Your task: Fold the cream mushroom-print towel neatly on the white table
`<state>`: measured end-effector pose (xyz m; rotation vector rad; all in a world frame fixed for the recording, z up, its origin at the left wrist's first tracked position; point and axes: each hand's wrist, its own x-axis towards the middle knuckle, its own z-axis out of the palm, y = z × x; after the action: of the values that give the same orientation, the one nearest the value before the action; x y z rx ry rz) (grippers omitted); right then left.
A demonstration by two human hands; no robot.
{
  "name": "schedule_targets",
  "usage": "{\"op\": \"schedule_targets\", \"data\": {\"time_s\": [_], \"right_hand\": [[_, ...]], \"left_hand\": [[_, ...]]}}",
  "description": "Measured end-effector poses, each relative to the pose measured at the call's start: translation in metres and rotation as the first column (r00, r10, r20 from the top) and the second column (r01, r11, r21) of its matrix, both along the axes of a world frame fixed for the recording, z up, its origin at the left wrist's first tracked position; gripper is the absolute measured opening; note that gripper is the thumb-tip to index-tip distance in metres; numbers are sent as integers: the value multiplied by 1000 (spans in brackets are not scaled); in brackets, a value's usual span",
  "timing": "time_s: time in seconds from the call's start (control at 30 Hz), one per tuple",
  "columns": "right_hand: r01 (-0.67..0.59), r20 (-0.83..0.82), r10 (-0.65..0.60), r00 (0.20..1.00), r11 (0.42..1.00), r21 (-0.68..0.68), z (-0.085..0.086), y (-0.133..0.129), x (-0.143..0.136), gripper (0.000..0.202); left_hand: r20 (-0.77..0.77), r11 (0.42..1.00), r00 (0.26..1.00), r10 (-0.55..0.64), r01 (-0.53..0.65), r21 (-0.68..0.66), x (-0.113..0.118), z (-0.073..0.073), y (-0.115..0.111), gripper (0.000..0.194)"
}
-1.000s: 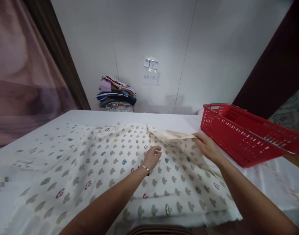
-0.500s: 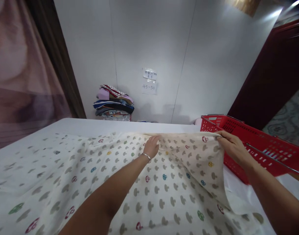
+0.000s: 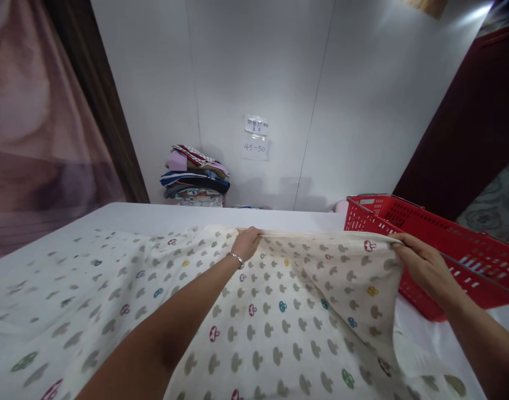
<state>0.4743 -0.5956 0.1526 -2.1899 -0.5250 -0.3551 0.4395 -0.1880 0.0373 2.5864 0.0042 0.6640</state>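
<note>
A cream cloth (image 3: 275, 322) printed with grey and coloured mushrooms spreads over the white table, its far edge lifted between my hands. My left hand (image 3: 246, 243), with a silver bracelet on the wrist, is closed on that edge near the middle. At the right corner, my right hand (image 3: 416, 256) pinches the cloth between thumb and fingers. The edge runs taut from hand to hand, and the raised part hangs in a slanting fold below it. My left fingertips are partly hidden by the hand itself.
Right of the cloth stands a red plastic basket (image 3: 441, 244) with metal handles, close beside my right hand. Folded fabrics (image 3: 196, 175) are piled behind the white table (image 3: 125, 214). A paper sign (image 3: 256, 138) reading "45-50" hangs on the wall; a curtain (image 3: 41, 122) is at left.
My right hand has moved right and slightly down with the cloth corner. My left hand has shifted a little left along the edge, and the edge between them is stretched wider.
</note>
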Motion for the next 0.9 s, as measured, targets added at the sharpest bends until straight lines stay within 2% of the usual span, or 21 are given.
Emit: {"op": "schedule_targets", "data": {"time_s": [0.27,0.43,0.57,0.7,0.8,0.9], "right_hand": [[14,-43,-13,999,999,31,-10,-11,-5,25],[8,-68,-7,998,1000,14,-14,-18,-1,24],[-8,-118,13,993,999,35,-18,-24,4,22],[-9,-117,14,993,999,43,-16,-30,6,23],[27,-22,-26,999,999,42,-8,-34,7,23],[49,63,-51,997,998,34,4,-39,4,24]], "left_hand": [[-26,997,999,25,-27,-70,3,5,4,15],[-173,1000,985,18,-20,-13,2,15,8,13],[-117,998,993,29,-23,59,-9,28,12,14],[-97,990,992,-85,95,103,-28,34,13,19],[-166,969,966,-197,217,114,-43,33,15,24],[-212,961,954,-210,242,136,-55,31,20,24]]}}
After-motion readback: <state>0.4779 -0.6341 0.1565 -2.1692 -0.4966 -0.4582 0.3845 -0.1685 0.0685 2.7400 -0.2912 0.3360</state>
